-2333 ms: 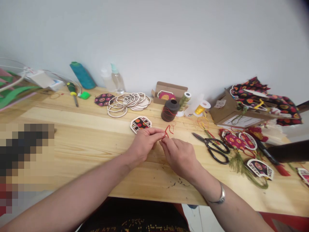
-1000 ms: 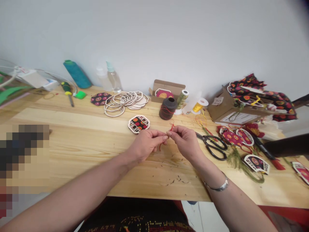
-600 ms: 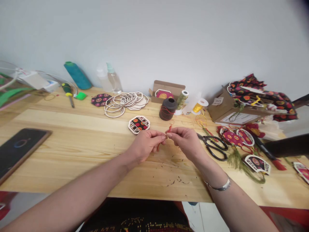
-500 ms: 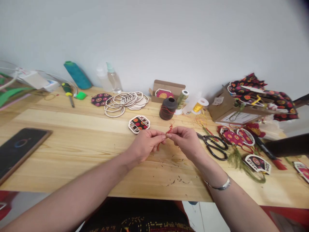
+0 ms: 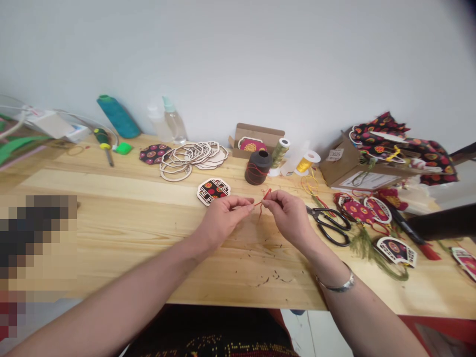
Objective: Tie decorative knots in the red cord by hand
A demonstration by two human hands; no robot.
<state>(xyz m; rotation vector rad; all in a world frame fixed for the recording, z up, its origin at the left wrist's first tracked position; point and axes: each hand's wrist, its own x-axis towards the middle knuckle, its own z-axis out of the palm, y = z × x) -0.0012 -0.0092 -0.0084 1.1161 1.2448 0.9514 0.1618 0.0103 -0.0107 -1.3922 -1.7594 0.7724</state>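
Note:
A thin red cord point(image 5: 260, 202) runs between my two hands above the middle of the table. My left hand point(image 5: 227, 218) pinches one part of it between thumb and forefinger. My right hand point(image 5: 286, 210) is closed on a looped or doubled part, and a loose end dangles just left of its fingertips. Just beyond my left hand lies a wooden-framed ornament point(image 5: 213, 191) with black patterned fabric. A dark cone of thread point(image 5: 257, 168), wound with some red strand, stands past my fingers. To the right of my right hand lie black-handled scissors point(image 5: 330, 225).
Several wooden frames point(image 5: 193, 156) are piled near the wall. Spools of green thread point(image 5: 280, 152) and yellow thread point(image 5: 305, 163) stand by a small open box point(image 5: 260, 133). A cardboard box point(image 5: 345, 166) with fabric and several tasselled ornaments point(image 5: 396, 250) occupy the right. Dark scraps point(image 5: 275, 277) dot the front.
My hands have drawn slightly apart, so the red cord now shows stretched between them. A loose end hangs beside my right fingertips.

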